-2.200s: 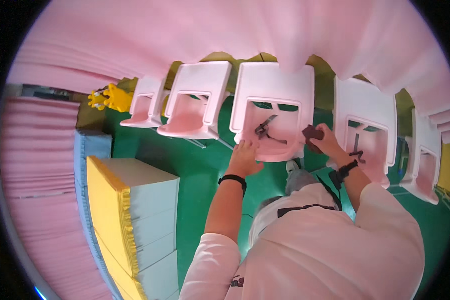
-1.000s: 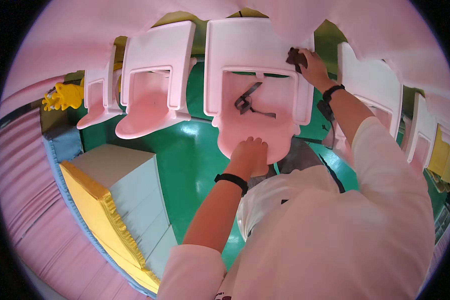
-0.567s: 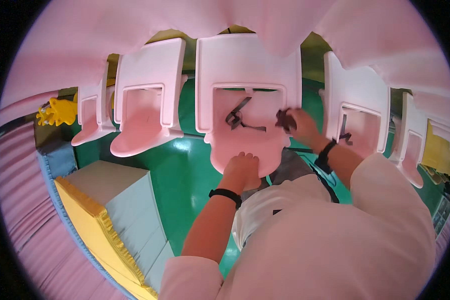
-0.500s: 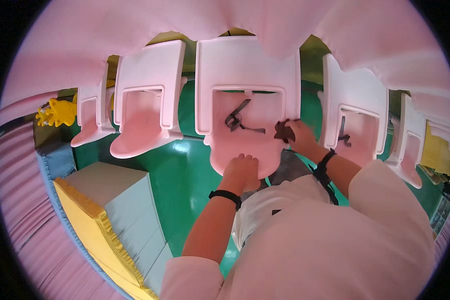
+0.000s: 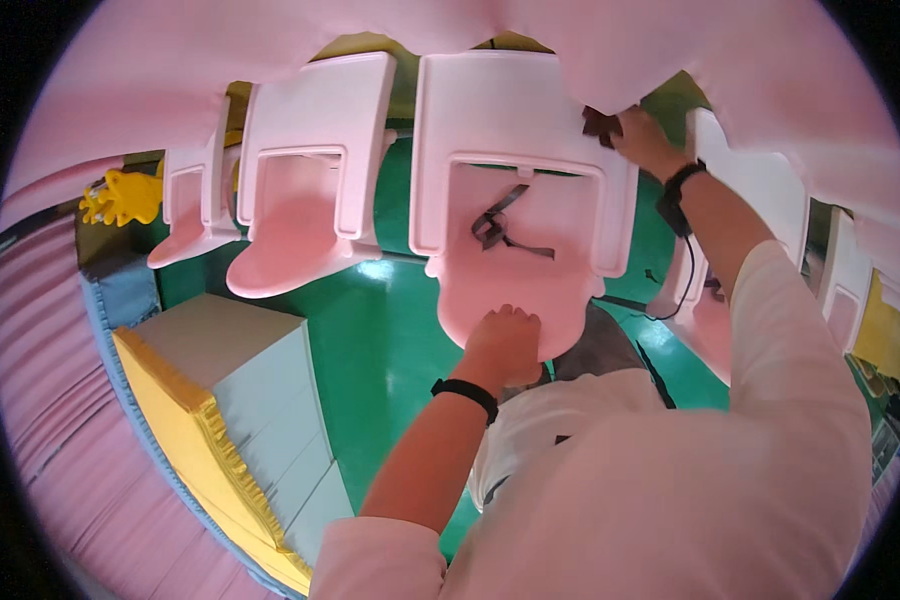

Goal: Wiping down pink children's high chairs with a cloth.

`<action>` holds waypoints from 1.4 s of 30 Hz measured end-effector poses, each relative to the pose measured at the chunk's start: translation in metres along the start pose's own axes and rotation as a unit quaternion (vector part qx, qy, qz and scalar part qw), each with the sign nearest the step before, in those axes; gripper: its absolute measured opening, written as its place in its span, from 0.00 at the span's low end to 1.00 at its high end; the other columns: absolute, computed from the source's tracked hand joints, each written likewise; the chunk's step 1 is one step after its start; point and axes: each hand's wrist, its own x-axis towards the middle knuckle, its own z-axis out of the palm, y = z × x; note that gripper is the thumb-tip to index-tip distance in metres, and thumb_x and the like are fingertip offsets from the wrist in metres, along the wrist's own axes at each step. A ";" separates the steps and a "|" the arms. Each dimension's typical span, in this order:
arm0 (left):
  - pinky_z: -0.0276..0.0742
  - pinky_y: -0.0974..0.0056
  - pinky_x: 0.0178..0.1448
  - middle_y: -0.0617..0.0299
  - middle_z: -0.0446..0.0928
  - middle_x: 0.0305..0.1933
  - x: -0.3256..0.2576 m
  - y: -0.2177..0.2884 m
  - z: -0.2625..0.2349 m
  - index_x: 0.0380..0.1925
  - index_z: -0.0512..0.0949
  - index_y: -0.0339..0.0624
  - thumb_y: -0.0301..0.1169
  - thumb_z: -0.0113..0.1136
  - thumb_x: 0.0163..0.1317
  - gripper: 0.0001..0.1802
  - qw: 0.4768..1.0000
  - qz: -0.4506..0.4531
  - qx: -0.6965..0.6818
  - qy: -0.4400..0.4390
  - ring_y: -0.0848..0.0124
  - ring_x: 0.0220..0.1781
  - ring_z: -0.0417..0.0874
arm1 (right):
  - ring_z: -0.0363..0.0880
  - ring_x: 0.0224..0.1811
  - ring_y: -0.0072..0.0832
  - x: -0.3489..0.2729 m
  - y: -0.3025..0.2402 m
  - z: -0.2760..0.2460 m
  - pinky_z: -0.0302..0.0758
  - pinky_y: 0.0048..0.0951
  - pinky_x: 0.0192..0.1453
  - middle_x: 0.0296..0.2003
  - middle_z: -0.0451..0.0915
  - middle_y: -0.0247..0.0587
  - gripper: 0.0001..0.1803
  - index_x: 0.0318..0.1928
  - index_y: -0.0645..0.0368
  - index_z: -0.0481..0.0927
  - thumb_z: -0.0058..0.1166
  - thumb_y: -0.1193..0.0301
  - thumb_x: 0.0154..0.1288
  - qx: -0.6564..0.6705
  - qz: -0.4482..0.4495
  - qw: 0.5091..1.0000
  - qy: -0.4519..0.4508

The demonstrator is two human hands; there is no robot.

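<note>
A pink high chair point(image 5: 512, 290) stands before me, with a pale, raised-rimmed panel point(image 5: 510, 105) on its far side. Black straps with a buckle point(image 5: 490, 232) lie loose inside it. My left hand point(image 5: 507, 343) is closed over the chair's rounded edge nearest me. Beyond that, at the panel's far right corner, my right hand point(image 5: 650, 142) grips a crumpled dark brown cloth point(image 5: 600, 125). The cloth appears to be at the panel's edge; whether it touches is hard to tell.
Matching chairs stand to the left point(image 5: 295, 225) and right point(image 5: 735, 180). Pink draped fabric point(image 5: 450, 25) hangs along the far side. A grey box unit point(image 5: 260, 380) with yellow padding point(image 5: 185, 400) is at lower left. The floor point(image 5: 380, 370) is green. A black cable point(image 5: 688, 290) dangles from my right wrist.
My right hand has moved with the brown cloth from the chair's right side up to the panel's far right corner. My left hand keeps its hold on the near edge. The view has shifted slightly.
</note>
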 end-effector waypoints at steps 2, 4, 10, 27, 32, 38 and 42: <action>0.80 0.52 0.64 0.51 0.84 0.52 0.002 0.001 0.005 0.49 0.83 0.39 0.36 0.66 0.52 0.24 1.000 0.003 0.007 0.013 0.54 0.60 0.83 | 0.76 0.65 0.57 0.013 -0.006 0.003 0.75 0.51 0.71 0.59 0.79 0.59 0.29 0.63 0.60 0.76 0.64 0.76 0.59 -0.011 0.037 0.999 0.008; 0.80 0.53 0.64 0.51 0.84 0.52 0.000 0.000 0.006 0.50 0.83 0.39 0.36 0.66 0.52 0.24 1.000 0.002 0.006 0.015 0.54 0.60 0.83 | 0.76 0.65 0.58 0.009 -0.014 0.008 0.76 0.52 0.70 0.59 0.79 0.59 0.30 0.64 0.60 0.75 0.65 0.75 0.59 -0.029 0.075 0.997 0.012; 0.82 0.51 0.66 0.50 0.83 0.55 -0.004 -0.001 0.000 0.53 0.82 0.37 0.37 0.65 0.53 0.27 1.000 -0.001 0.002 -0.013 0.52 0.62 0.82 | 0.78 0.61 0.59 -0.119 -0.049 0.040 0.78 0.54 0.65 0.58 0.78 0.59 0.33 0.66 0.60 0.71 0.66 0.73 0.59 0.040 0.010 0.998 0.053; 0.80 0.50 0.61 0.50 0.85 0.50 -0.001 -0.007 0.010 0.46 0.84 0.39 0.33 0.64 0.51 0.20 0.999 0.016 -0.022 0.043 0.55 0.58 0.84 | 0.79 0.62 0.57 -0.159 -0.057 0.035 0.77 0.52 0.68 0.58 0.81 0.57 0.29 0.62 0.61 0.77 0.63 0.79 0.58 0.075 -0.061 0.995 0.018; 0.82 0.50 0.61 0.48 0.85 0.46 -0.006 -0.013 0.016 0.43 0.84 0.36 0.34 0.63 0.50 0.20 0.996 0.032 -0.047 0.072 0.51 0.55 0.85 | 0.81 0.62 0.57 -0.058 -0.002 0.051 0.78 0.51 0.68 0.58 0.83 0.57 0.29 0.65 0.53 0.77 0.61 0.77 0.62 0.020 -0.034 0.991 0.131; 0.80 0.51 0.59 0.54 0.87 0.43 0.008 0.003 0.007 0.37 0.87 0.41 0.33 0.68 0.51 0.13 0.994 0.054 -0.056 0.078 0.54 0.55 0.84 | 0.79 0.66 0.51 0.050 0.099 0.015 0.75 0.49 0.69 0.61 0.83 0.52 0.24 0.64 0.54 0.82 0.54 0.53 0.79 -0.024 0.021 0.995 0.091; 0.79 0.50 0.60 0.52 0.87 0.44 -0.001 -0.012 0.013 0.39 0.87 0.41 0.33 0.67 0.53 0.13 0.996 0.024 -0.057 0.056 0.53 0.56 0.85 | 0.76 0.68 0.56 0.017 0.020 0.035 0.74 0.52 0.72 0.65 0.78 0.59 0.32 0.70 0.56 0.75 0.63 0.58 0.69 -0.071 0.157 0.984 0.049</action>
